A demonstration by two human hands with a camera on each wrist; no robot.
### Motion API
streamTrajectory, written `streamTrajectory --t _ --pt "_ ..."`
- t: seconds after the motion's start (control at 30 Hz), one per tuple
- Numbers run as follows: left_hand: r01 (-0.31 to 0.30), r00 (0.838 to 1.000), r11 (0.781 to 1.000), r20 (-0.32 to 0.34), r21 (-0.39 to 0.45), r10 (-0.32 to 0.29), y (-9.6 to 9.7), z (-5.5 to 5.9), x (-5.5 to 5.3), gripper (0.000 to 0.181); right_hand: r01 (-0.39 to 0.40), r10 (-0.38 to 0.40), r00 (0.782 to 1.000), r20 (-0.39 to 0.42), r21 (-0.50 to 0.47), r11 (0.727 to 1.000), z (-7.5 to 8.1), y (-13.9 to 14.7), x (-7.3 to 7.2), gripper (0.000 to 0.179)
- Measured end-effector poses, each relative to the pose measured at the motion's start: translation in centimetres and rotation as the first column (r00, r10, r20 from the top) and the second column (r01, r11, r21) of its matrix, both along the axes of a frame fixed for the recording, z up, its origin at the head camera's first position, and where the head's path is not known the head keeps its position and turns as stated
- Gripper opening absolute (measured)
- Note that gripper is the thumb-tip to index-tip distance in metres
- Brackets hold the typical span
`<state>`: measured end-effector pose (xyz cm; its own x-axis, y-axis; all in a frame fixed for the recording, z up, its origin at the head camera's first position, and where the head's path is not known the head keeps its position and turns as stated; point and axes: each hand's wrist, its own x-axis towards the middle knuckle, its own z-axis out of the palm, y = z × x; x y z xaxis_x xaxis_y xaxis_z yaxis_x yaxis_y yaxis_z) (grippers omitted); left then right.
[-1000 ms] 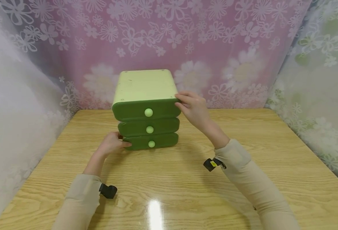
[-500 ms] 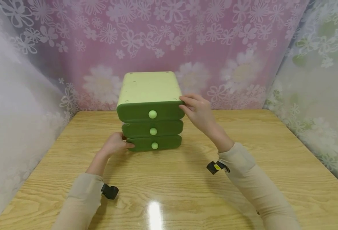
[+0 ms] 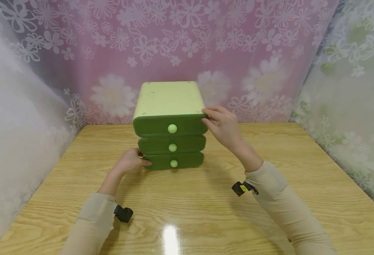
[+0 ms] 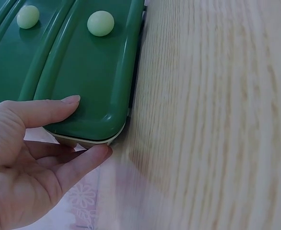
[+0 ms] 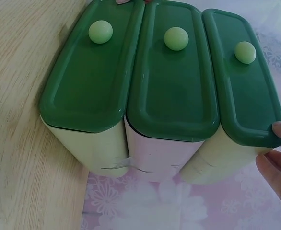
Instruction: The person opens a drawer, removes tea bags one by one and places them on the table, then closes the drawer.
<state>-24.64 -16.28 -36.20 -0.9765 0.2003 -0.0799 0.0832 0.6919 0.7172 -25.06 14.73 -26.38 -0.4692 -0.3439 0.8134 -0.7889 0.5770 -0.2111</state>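
A small three-drawer cabinet (image 3: 169, 101) stands upright on the table, with a pale yellow-green top and dark green drawer fronts. Each front carries a round light green knob (image 3: 172, 128), and all three drawers are closed. My left hand (image 3: 130, 161) grips the bottom drawer's left end, thumb (image 4: 54, 110) on the green front and fingers against the side. At the upper right front corner, my right hand (image 3: 225, 128) pinches the top tier between thumb and fingers. In the right wrist view the pale side walls (image 5: 162, 155) show, with the right fingertips at the frame's edge.
The cabinet stands on a wood-grain table (image 3: 187, 205) with a bright light reflection near the front. A pink floral curtain (image 3: 174, 42) hangs behind, and pale floral curtains (image 3: 358, 106) flank both sides. Small black cameras (image 3: 123, 213) sit on both wrists.
The cabinet has shifted a little to the right across the table, and both hands have moved along with it. Their holds look the same.
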Motion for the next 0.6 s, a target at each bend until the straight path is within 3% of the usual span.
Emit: streamTrajectory --t 0.6 --pt "0.014 1.0 1.0 -0.003 0.015 -0.014 1.2 0.0 0.0 0.043 -0.011 0.011 0.999 -0.052 -0.011 1.0 0.0 1.2 0.7 0.022"
